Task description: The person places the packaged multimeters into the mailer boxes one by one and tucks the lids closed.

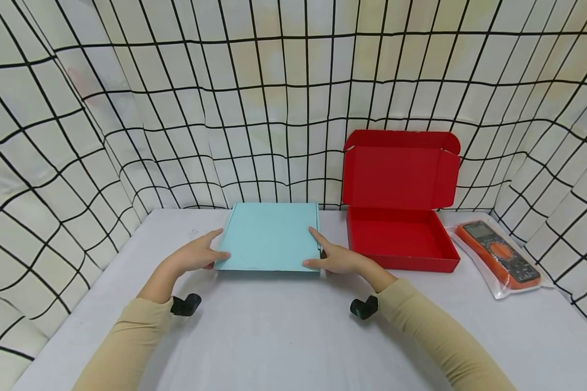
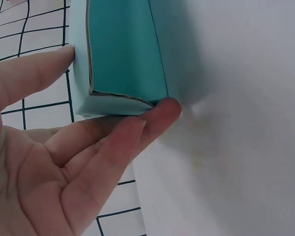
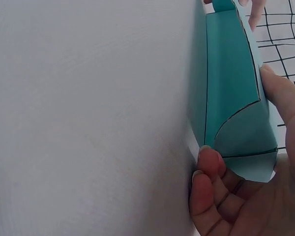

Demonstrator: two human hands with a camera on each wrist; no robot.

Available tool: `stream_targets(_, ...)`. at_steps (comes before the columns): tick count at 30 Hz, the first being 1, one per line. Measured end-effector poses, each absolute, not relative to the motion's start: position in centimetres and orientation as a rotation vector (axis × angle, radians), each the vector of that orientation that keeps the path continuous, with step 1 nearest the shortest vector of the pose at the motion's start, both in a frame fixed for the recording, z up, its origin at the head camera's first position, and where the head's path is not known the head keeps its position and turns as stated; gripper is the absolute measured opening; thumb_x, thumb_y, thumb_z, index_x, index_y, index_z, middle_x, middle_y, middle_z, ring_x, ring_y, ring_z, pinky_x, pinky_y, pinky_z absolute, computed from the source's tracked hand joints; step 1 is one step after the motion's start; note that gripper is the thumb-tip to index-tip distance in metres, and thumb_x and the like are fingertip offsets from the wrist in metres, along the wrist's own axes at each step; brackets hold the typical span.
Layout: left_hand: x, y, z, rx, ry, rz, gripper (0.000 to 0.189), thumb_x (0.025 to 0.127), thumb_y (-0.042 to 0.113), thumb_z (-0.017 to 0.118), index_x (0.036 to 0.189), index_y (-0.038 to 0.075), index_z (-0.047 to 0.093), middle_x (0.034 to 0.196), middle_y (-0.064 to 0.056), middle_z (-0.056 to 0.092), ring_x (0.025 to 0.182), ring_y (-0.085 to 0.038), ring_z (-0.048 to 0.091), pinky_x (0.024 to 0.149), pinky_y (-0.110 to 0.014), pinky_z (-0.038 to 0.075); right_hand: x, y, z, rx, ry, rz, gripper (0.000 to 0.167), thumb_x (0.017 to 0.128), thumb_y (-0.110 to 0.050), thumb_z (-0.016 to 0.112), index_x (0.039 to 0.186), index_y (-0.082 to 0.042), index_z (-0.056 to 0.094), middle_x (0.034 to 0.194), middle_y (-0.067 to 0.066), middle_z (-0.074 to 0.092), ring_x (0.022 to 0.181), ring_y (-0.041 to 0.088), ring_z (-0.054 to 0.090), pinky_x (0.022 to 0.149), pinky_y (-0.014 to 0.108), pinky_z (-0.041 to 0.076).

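A light blue cardboard box [image 1: 271,233] lies on the table between the two hands, its flat top facing up. My left hand [image 1: 194,255] grips its left side, thumb on the top near the front corner. On the other side my right hand [image 1: 341,259] holds the right edge, with the thumb [image 3: 280,91] on top and the other fingers curled under the corner. Both wrist views show the front of the box standing open, with a darker teal inside [image 3: 231,59] and a curved side flap [image 3: 248,128] at the right corner.
To the right stands a red box [image 1: 401,263] with its lid [image 1: 398,176] raised. Beyond it an orange and black multimeter [image 1: 499,252] lies in a clear plastic bag. A white cloth wall with a black grid [image 1: 279,117] closes off the back and sides of the table [image 1: 274,336].
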State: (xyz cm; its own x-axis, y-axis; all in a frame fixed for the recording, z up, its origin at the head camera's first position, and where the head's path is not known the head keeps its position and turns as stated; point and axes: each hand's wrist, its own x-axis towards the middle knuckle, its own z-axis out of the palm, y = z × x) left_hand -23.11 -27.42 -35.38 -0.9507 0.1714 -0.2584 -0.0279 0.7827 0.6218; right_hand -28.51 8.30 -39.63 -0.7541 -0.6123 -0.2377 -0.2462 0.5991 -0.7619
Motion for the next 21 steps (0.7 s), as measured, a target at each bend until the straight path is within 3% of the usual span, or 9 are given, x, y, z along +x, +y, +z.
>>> stream_targets(5,-23.07,-26.94,-34.93,0.072,2.646,0.931,0.089,0.100,0.025,0.065,0.158,-0.014,0.009,0.148,-0.042,0.037,0.086,-0.025,0.066,0.095,-0.051,0.050,-28.33,8.26,-39.64,-0.656,2.355,-1.024,0.100,0.097,-0.049,0.066,0.166,-0.025,-0.002,0.079,0.010,0.057,0.070,0.020,0.056,0.071,0.034,0.040)
stream_targets(11,-23.07,-26.71,-34.37,0.016,2.592,0.999,0.095,0.097,0.022,0.070,0.157,-0.014,0.005,0.152,-0.043,0.028,0.092,-0.028,0.066,0.087,-0.041,0.056,-28.18,8.00,-39.67,-0.629,2.381,-1.034,0.100,0.098,-0.050,0.065,0.166,-0.024,-0.004,0.081,0.011,0.060,0.073,0.021,0.059,0.078,0.038,0.040)
stream_targets(14,-23.16,-26.96,-34.50,-0.022,2.537,1.086,0.098,0.096,0.020,0.073,0.158,-0.013,0.004,0.140,-0.041,0.044,0.087,-0.024,0.066,0.081,-0.036,0.058,-28.10,8.04,-39.69,-0.605,2.394,-1.032,0.100,0.098,-0.051,0.064,0.166,-0.023,-0.004,0.079,0.011,0.060,0.072,0.020,0.059,0.080,0.040,0.040)
stream_targets(18,-23.18,-27.25,-34.86,-0.059,2.450,1.212,0.098,0.096,0.014,0.072,0.157,-0.014,0.001,0.109,-0.025,0.063,0.078,-0.017,0.068,0.073,-0.031,0.060,-28.03,8.24,-39.60,-0.584,2.397,-1.034,0.100,0.098,-0.052,0.064,0.166,-0.023,-0.003,0.078,0.011,0.060,0.073,0.020,0.059,0.081,0.040,0.041)
stream_targets(21,-23.01,-27.40,-34.96,-0.079,2.410,1.283,0.096,0.096,0.011,0.072,0.157,-0.014,0.002,0.108,-0.022,0.064,0.081,-0.018,0.071,0.074,-0.031,0.061,-27.99,8.28,-39.53,-0.580,2.394,-1.041,0.100,0.098,-0.052,0.063,0.166,-0.022,-0.003,0.081,0.012,0.061,0.077,0.022,0.060,0.086,0.043,0.041)
